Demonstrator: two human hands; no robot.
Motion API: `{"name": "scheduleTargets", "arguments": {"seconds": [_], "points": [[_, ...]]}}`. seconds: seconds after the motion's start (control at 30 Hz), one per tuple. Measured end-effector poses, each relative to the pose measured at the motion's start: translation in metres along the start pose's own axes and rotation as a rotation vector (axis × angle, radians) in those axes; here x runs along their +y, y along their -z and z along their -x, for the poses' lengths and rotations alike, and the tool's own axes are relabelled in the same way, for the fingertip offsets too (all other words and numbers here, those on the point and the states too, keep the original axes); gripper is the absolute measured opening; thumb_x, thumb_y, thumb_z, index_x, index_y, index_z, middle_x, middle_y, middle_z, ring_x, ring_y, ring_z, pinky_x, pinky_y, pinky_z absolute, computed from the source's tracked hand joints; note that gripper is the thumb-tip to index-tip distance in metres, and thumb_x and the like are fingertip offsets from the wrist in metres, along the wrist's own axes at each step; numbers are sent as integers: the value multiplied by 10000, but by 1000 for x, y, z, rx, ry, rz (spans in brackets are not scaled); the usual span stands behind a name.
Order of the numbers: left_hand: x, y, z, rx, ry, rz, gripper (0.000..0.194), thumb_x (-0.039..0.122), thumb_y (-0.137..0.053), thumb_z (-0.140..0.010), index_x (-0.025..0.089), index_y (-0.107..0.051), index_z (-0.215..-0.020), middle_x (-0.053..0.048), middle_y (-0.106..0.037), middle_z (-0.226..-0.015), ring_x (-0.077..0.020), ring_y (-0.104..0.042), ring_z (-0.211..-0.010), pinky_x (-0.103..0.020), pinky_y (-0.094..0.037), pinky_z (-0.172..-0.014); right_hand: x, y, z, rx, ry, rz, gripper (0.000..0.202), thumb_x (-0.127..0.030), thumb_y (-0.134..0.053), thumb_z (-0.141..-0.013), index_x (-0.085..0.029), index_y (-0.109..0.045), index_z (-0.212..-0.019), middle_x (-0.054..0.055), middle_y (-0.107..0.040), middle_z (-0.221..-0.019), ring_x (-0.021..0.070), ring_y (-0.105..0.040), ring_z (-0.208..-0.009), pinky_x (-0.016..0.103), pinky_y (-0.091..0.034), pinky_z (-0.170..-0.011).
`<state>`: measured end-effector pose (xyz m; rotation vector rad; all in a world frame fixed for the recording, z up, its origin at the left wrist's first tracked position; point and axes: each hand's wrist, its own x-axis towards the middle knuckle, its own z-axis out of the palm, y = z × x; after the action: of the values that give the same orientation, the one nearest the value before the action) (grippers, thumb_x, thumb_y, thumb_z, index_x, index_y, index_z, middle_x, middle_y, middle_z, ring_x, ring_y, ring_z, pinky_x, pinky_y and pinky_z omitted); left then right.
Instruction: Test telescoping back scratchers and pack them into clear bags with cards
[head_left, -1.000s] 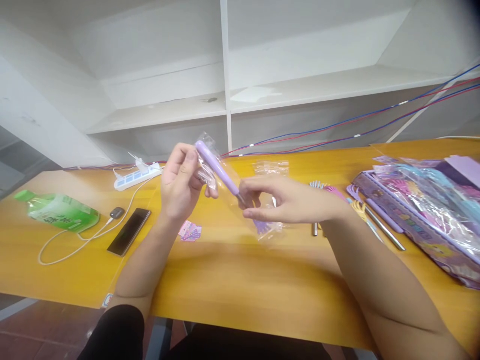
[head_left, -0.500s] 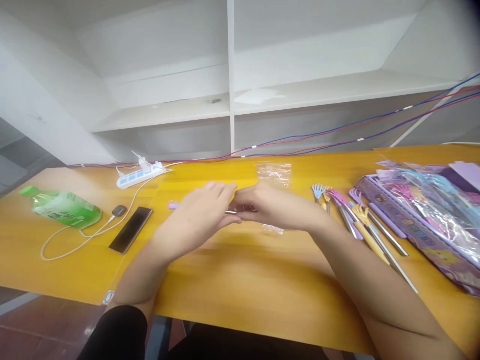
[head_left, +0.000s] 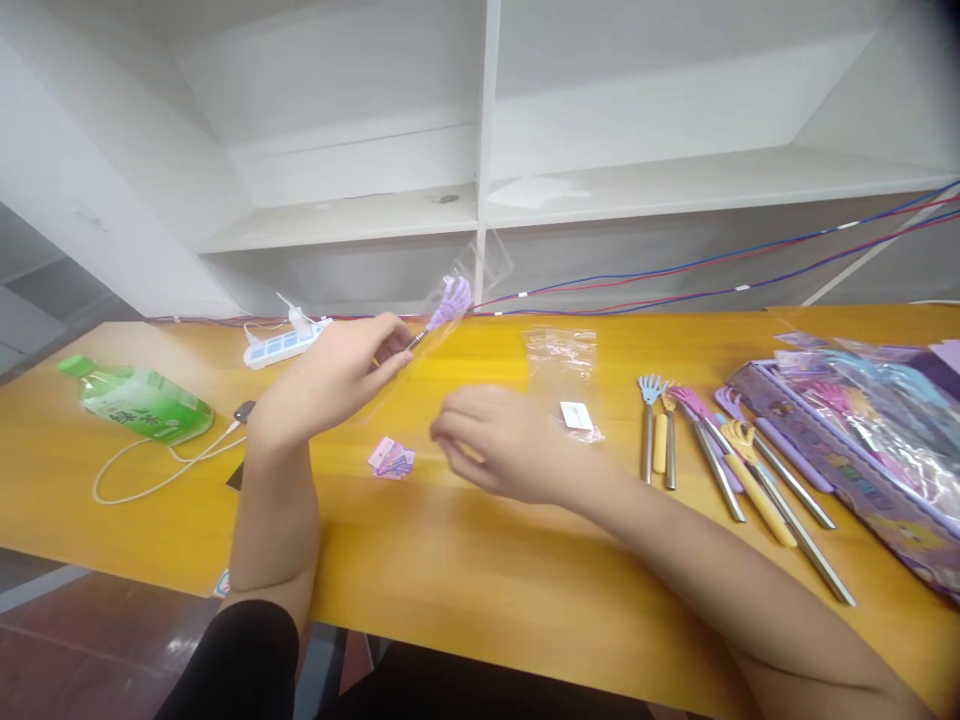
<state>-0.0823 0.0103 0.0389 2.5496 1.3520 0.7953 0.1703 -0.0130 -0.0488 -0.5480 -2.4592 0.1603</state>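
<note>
My left hand [head_left: 345, 370] is closed on the metal shaft of a purple hand-shaped scratcher [head_left: 454, 298]. Its head points up and to the right, with clear plastic wrap around it. To the right and lower, my right hand [head_left: 499, 440] hovers above the table with its fingers curled; whether anything is between the fingertips is hidden. Small pink and purple cards [head_left: 391, 458] lie below the hands. Behind my right hand are a clear plastic bag [head_left: 559, 365] and a white label [head_left: 576, 415].
Several coloured scratchers [head_left: 649, 430] lie at the right, beside a purple box [head_left: 847, 470] holding wrapped ones. A green bottle [head_left: 146, 403], a power strip [head_left: 285, 346] and a white cable [head_left: 124, 500] are at the left. Shelves [head_left: 637, 190] stand behind the table.
My hands have moved apart. The left one has lifted the purple scratcher up, its wrapped head now in sight. The small cards and white label have come into view.
</note>
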Motion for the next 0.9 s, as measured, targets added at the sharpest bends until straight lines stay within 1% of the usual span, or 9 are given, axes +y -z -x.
{"name": "scheduleTargets", "arguments": {"seconds": [0.07, 0.17, 0.23, 0.3, 0.47, 0.6, 0.7, 0.77, 0.9], "points": [[1, 3, 0, 56, -12, -23, 115, 328, -707, -1025, 234, -746, -1078, -34, -808, -914, -206, -726, -770, -289, -482, -694, 3, -48, -5, -179, -77, -137, 301, -284, -509, -1100, -155, -714, -1279, 165, -730, -1274, 289, -665, -1159, 452, -518, -1017], [5, 4, 0, 99, -35, -39, 135, 335, -690, -1040, 233, -737, -1115, -38, -814, -945, -205, -746, -801, -291, -524, -728, 8, -113, -11, -208, -91, -203, 483, -307, -561, -1101, -128, -563, -1550, 208, -607, -1562, 322, -549, -1446, 508, -436, -1231], [7, 4, -1, 112, -41, -30, 149, 344, -678, -1051, 234, -728, -1138, -37, -810, -948, -204, -751, -820, -289, -542, -741, 10, -141, -12, -215, -97, -237, 518, -384, -519, -1138, -148, -519, -1599, 203, -570, -1613, 310, -509, -1498, 503, -420, -1252], [8, 2, -1, 121, -39, -12, 158, 343, -667, -1058, 234, -720, -1160, -37, -805, -960, -203, -757, -853, -290, -564, -769, 11, -155, -11, -226, -104, -260, 444, -361, -456, -1165, -176, -562, -1554, 177, -618, -1556, 280, -518, -1474, 478, -422, -1236], [14, -3, -2, 149, -21, 15, 186, 320, -650, -1058, 223, -701, -1208, -45, -797, -1022, -200, -752, -909, -313, -594, -859, 11, -148, -1, -270, -181, -282, 325, -291, -473, -1147, -169, -667, -1377, 162, -653, -1365, 265, -555, -1247, 444, -452, -1125], [21, -8, -4, 133, -27, 62, 197, 304, -632, -1053, 217, -675, -1224, -47, -779, -1031, -188, -731, -873, -313, -585, -834, 19, -132, 3, -323, -258, -322, 302, -220, -615, -1039, -181, -706, -1325, 140, -622, -1279, 261, -536, -1151, 411, -465, -1041], [23, -13, -8, 123, -27, 102, 237, 269, -618, -1036, 213, -656, -1263, -27, -734, -933, -178, -682, -797, -314, -551, -781, 30, -127, 2, -354, -299, -366, 356, -137, -673, -956, -204, -732, -1300, 117, -625, -1252, 254, -539, -1152, 401, -456, -1043], [22, -19, -11, 132, -30, 206, 306, 241, -615, -1017, 214, -631, -1321, -24, -715, -913, -183, -664, -803, -311, -521, -748, 36, -128, 1, -357, -322, -392, 318, -169, -709, -956, -196, -751, -1270, 120, -629, -1238, 260, -546, -1156, 403, -459, -1037], [16, -35, -21, 130, -11, 642, 375, 235, -638, -988, 227, -578, -1359, -33, -729, -966, -163, -624, -775, -284, -493, -706, 41, -129, -1, -329, -326, -443, 148, -225, -708, -998, -173, -789, -1110, 121, -648, -1188, 249, -579, -1134, 376, -479, -1008]]}}
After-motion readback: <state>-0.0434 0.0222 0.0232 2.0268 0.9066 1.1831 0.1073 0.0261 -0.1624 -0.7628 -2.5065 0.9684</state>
